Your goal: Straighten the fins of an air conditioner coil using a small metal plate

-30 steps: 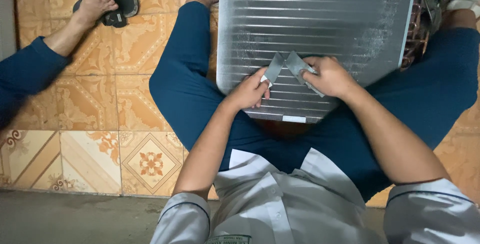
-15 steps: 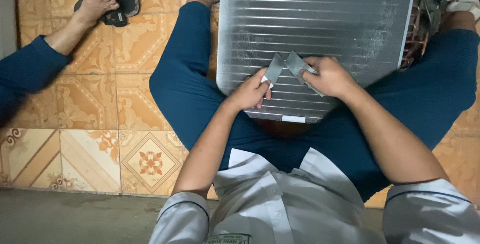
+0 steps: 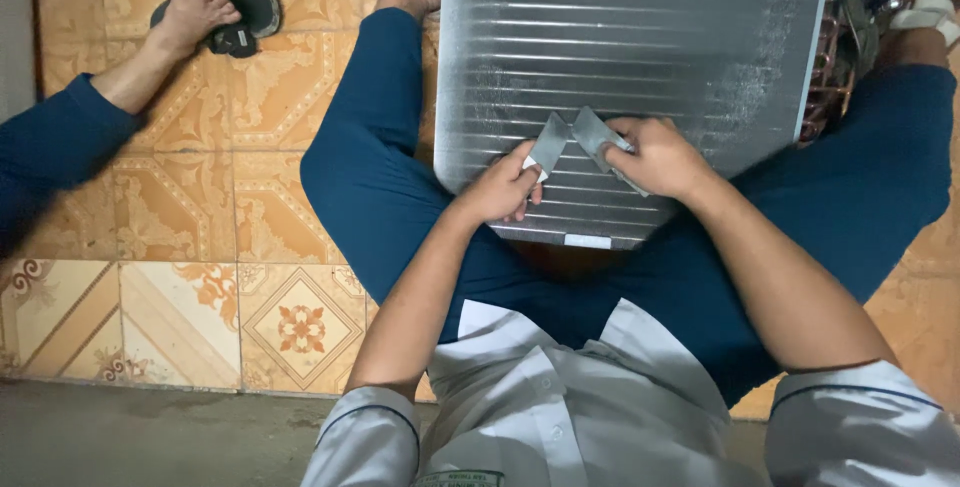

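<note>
A large silver finned radiator panel (image 3: 640, 47) lies on the floor between my legs in blue trousers. My left hand (image 3: 500, 190) pinches a small flat grey metal blade (image 3: 549, 146) against the panel's fins near its lower edge. My right hand (image 3: 655, 157) grips a second grey blade (image 3: 595, 134), tilted the other way. The two blades almost meet at their upper tips, forming an inverted V. A small white tag (image 3: 587, 241) sits on the panel's near edge.
Another person's bare foot (image 3: 190, 9) rests on a black sandal (image 3: 245, 22) at the upper left, with a blue-trousered leg (image 3: 50, 142). Patterned orange floor tiles (image 3: 240, 247) lie to the left. Copper tubing (image 3: 835, 57) shows along the panel's right side.
</note>
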